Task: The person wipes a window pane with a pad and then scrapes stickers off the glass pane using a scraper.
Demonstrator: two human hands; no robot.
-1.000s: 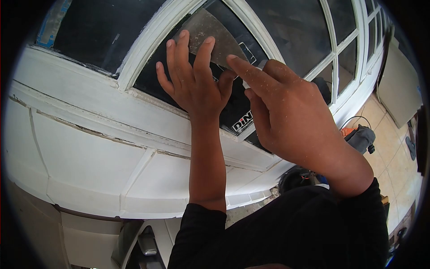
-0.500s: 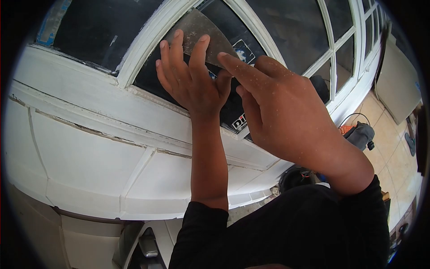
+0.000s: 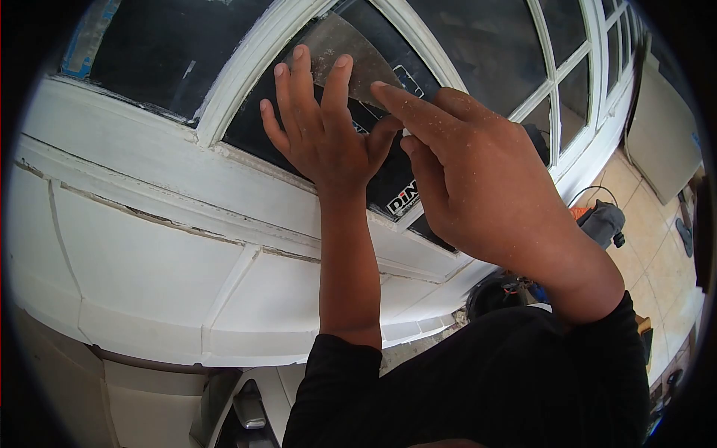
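Note:
My left hand (image 3: 325,142) is raised palm-on to a dark glass pane (image 3: 243,131), its fingers spread apart. Its fingertips overlap a dull grey sheet-like piece (image 3: 340,52) lying against the pane. Close beside it, my right hand (image 3: 478,172) has its index finger stretched to the lower right edge of that grey piece, with the thumb bent in below. A small white bit shows between the two thumbs, but what the right fingers hold is mostly hidden. Dust specks the back of the right hand. Under the hands, a sticker with white lettering (image 3: 403,198) is on the glass.
White wooden framing (image 3: 441,45) with worn paint surrounds the panes. Below runs a white panelled ledge (image 3: 142,246). A vehicle mirror (image 3: 250,407) is at the bottom left. On the tiled floor (image 3: 635,246) at right lie a grey tool-like object (image 3: 601,224) and a leaning board (image 3: 661,134).
Both hands have shifted slightly up and to the right. More of the sticker's lettering shows, and a small white bit has come into sight between the thumbs.

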